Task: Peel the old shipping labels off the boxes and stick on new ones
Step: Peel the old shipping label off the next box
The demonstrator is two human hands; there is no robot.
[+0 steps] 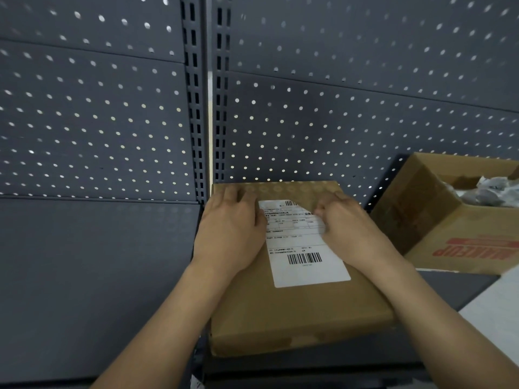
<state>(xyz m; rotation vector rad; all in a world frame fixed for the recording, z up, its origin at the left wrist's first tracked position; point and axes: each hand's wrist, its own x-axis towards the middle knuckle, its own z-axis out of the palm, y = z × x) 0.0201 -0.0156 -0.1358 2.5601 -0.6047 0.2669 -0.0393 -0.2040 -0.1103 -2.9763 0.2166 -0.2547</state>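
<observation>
Box on grey shelf, pegboard behind

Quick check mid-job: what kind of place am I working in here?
Most likely a stockroom or warehouse shelving bay. Signs: grey perforated metal back panels with slotted uprights, a closed cardboard box bearing a barcoded shipping label, and an open carton of bagged goods to the right.

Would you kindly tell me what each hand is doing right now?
Left hand: open, pressing flat on the box.
Right hand: pinching the label at its far corner.
</observation>
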